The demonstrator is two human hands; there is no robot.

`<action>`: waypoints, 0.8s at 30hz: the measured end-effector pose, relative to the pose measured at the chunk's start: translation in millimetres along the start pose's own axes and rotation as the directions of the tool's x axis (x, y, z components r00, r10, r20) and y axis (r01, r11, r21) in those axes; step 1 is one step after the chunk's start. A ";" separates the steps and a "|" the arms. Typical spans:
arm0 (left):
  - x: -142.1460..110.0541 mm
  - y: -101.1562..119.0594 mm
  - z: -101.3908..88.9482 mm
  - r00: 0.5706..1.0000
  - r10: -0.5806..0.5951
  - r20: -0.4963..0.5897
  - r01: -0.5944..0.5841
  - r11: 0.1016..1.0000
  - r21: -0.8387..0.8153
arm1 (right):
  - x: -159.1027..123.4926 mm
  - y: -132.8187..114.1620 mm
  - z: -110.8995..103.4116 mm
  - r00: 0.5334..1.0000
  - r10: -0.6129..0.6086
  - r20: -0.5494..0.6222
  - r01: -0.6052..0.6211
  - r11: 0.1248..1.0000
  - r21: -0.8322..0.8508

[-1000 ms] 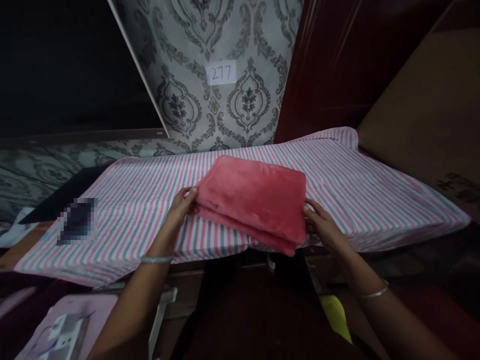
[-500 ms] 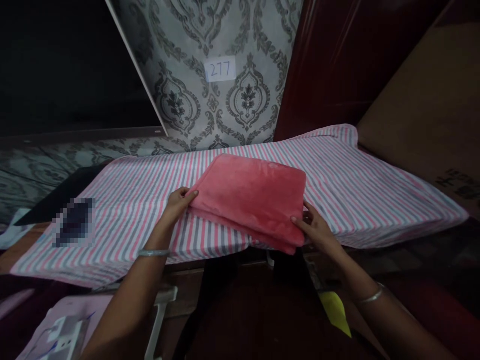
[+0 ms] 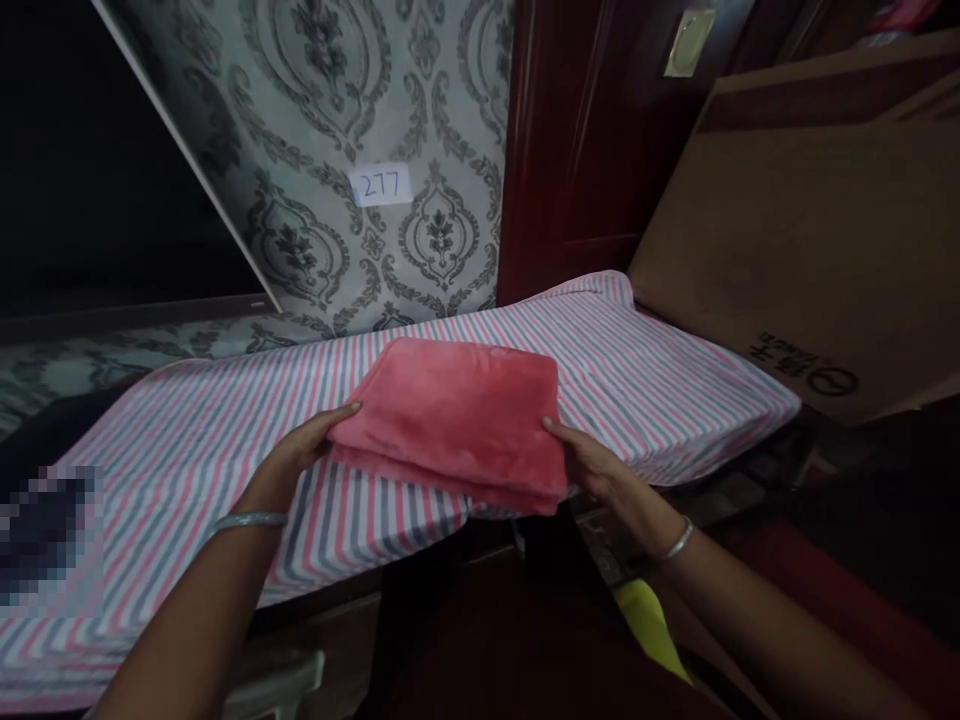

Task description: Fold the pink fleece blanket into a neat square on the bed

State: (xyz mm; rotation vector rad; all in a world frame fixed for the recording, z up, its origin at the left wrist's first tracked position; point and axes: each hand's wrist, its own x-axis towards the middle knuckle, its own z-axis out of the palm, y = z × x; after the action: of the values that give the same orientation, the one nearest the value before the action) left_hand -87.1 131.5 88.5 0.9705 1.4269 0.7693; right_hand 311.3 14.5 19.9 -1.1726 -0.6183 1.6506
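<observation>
A folded pink fleece cloth (image 3: 457, 420) lies on a board covered in pink, grey and white striped fabric (image 3: 225, 440). My left hand (image 3: 304, 450) grips the cloth's left edge, thumb on top and fingers under it. My right hand (image 3: 596, 465) grips the right edge the same way, its fingers hidden beneath the cloth. Both wrists wear a thin bangle.
A large cardboard box (image 3: 810, 240) leans at the right end of the board. Patterned grey wallpaper with a paper label reading 277 (image 3: 381, 186) stands behind, next to a dark red door (image 3: 585, 150). A yellow object (image 3: 649, 625) sits below the board.
The view has swung to the right and tilted up a little. Both hands have slid under the cloth's side edges, and its front edge looks slightly raised off the striped cover.
</observation>
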 end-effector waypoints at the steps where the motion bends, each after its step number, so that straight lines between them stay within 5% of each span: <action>1: -1.6 1.1 2.9 1.000 -0.015 0.001 0.015 0.999 -0.029 | 0.5 -2.7 3.2 1.000 -0.004 0.002 0.004 1.000 0.004; 4: -6.2 3.6 11.8 1.000 -0.001 0.005 0.002 0.993 -0.116 | 0.0 -12.5 13.3 0.991 -0.136 0.004 0.136 0.991 -0.019; 9: -14.5 18.2 20.6 0.980 0.196 -0.038 -0.199 0.952 -0.231 | 4.5 -43.8 24.5 0.965 -0.262 0.017 0.262 0.963 -0.060; 16: -52.4 36.1 21.6 0.801 0.551 -0.234 -0.591 0.789 -0.169 | 37.7 -100.1 14.5 0.863 -0.498 0.087 0.501 0.822 -0.270; 19: -60.8 10.9 23.1 0.841 0.467 -0.273 -0.515 0.846 -0.139 | 49.1 -93.3 9.9 0.885 -0.457 0.091 0.464 0.844 -0.270; 24: -51.2 -49.7 24.5 0.961 0.140 -0.239 -0.175 0.976 -0.132 | 55.8 -49.5 2.1 0.985 -0.172 -0.014 0.165 0.963 -0.212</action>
State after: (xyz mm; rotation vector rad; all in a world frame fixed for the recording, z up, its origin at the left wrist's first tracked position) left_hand -70.5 61.9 64.5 0.9069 1.4749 1.1224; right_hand 327.2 84.9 38.6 -1.2577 -0.8649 1.4460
